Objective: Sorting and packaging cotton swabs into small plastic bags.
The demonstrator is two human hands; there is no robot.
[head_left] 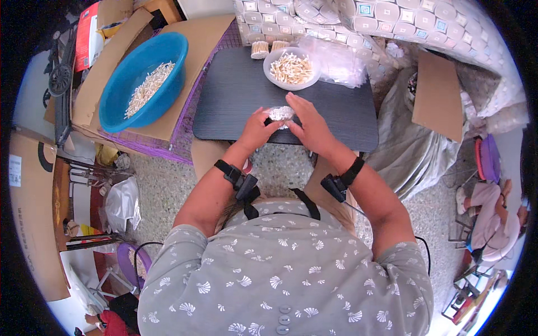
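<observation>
Between my two hands is a bundle of cotton swabs [281,113], its white tips facing up, with what looks like clear plastic around it. My left hand [258,130] closes on its left side, thumb and fingers pressed in. On the other side my right hand [309,124] grips it, with the fingers reaching along the far edge and the thumb near. Both hands are over the near part of a dark table [230,95]. Beyond them stands a white bowl [268,71] of loose cotton swabs [292,68].
Two swab bundles [260,50] stand behind the bowl, beside a heap of clear plastic bags [339,64]. At left, a blue basin [110,112] with loose swabs sits on cardboard [204,36] over a purple wire frame [188,120]. Another person [493,224] sits at far right.
</observation>
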